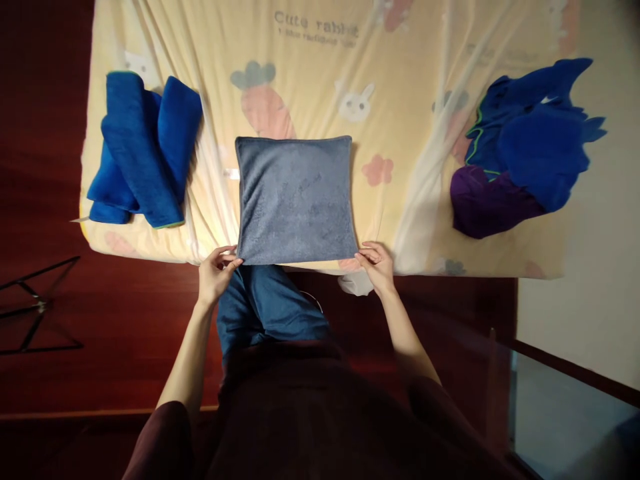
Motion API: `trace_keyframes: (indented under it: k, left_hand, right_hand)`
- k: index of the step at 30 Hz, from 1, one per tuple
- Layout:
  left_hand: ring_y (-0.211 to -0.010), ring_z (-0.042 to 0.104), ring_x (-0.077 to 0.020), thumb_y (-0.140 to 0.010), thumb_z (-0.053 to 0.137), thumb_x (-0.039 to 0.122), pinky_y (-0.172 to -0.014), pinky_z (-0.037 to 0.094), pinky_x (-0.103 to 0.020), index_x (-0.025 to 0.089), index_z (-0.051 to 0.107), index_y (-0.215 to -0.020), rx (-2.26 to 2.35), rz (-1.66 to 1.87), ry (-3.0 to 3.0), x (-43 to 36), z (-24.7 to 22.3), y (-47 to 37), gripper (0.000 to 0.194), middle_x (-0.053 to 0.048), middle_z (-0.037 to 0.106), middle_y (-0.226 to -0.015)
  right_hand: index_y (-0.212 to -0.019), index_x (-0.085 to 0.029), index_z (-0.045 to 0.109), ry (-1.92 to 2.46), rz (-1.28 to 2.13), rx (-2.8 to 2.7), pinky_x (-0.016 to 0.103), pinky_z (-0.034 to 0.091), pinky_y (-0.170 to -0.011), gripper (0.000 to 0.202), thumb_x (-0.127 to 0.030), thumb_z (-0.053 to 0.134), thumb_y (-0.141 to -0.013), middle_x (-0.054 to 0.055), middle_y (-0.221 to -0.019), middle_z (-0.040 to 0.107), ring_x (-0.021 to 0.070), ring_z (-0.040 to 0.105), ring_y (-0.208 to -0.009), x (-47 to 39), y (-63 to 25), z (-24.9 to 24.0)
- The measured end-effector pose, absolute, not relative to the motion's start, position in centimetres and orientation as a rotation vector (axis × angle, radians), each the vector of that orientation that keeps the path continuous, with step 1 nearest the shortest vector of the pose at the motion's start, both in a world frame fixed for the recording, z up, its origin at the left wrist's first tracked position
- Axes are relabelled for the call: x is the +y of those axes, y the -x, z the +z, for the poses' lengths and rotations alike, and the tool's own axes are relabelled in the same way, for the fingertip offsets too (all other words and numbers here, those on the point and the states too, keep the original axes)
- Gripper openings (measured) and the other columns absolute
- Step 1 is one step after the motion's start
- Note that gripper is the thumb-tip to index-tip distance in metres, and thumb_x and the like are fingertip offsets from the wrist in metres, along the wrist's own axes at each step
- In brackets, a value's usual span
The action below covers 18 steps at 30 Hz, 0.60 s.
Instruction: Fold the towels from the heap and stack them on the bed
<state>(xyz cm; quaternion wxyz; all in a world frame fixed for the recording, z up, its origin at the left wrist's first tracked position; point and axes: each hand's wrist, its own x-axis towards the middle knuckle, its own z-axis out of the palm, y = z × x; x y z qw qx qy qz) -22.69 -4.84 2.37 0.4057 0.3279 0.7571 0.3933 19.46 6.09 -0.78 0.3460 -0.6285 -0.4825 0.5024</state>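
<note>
While I'm watching from afar, blue cloths (140, 153) are lying at frame left; the left hand (215, 275) is pinching the gray cloth's (295, 200) lower-left corner at frame centre, and the right hand (379, 268) is gripping the lower-right one. I'm judging that pulling bodyward risks dragging it over the bed sheet's (395, 127) near edge. Wider room is stretching rightward, toward the blue-and-purple pile (537, 150).

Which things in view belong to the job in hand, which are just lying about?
In the job:
grey-blue square fabric cloth, near corners pinched by left hand and right hand
yellow rabbit-print fabric sheet, underneath

Apparently lying about:
bright-blue folded fabric bundle, untouched, possibly related
crumpled blue-and-purple fabric pile, likewise
thin black stand
</note>
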Motion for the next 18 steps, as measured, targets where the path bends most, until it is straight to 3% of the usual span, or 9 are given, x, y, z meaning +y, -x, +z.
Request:
trace_keyframes:
  k: [4,8,13,18]
  left_hand:
    - [-0.085,0.072,-0.0229,-0.068,0.089,0.053,-0.079,0.053,-0.032,0.018,0.074,-0.115,1.883,0.988,-0.811,-5.5,1.7,22.8,0.061,-0.008,0.078,-0.088]
    - [-0.089,0.073,-0.0244,-0.068,0.089,0.056,-0.079,0.053,-0.032,0.018,0.074,-0.117,1.863,0.938,-0.837,-5.5,1.5,23.1,0.064,-0.008,0.078,-0.089]
    - [-0.082,0.071,-0.0232,-0.071,0.087,0.06,-0.07,0.049,-0.031,0.017,0.073,-0.117,1.817,0.786,-0.932,-4.9,2.3,23.8,0.064,-0.009,0.078,-0.089]
    - [-0.087,0.072,-0.0235,-0.075,0.082,0.064,-0.079,0.053,-0.033,0.015,0.072,-0.115,1.805,0.822,-0.884,-4.2,2.8,23.5,0.064,-0.01,0.078,-0.092]
  right_hand:
    - [-0.105,-0.025,0.064,1.629,1.338,-1.279,0.041,0.062,-0.089,0.053,-0.054,0.089,-0.069,0.004,-0.089,0.075,0.0222,0.074,-0.088,6.1,-20.1,-0.6]
    - [-0.102,-0.026,0.063,1.644,1.406,-1.301,0.04,0.061,-0.088,0.052,-0.054,0.091,-0.068,0.004,-0.088,0.074,0.0222,0.074,-0.088,6.5,-20.6,-0.1]
    - [-0.108,-0.025,0.066,1.674,1.609,-1.257,0.032,0.06,-0.068,0.057,-0.053,0.092,-0.066,0.007,-0.096,0.076,0.0225,0.072,-0.086,7.3,-20.2,1.3]
    - [-0.118,-0.026,0.066,1.687,1.683,-1.139,0.026,0.05,-0.053,0.065,-0.05,0.093,-0.064,0.008,-0.103,0.076,0.0201,0.069,-0.079,7.9,-18.6,1.9]
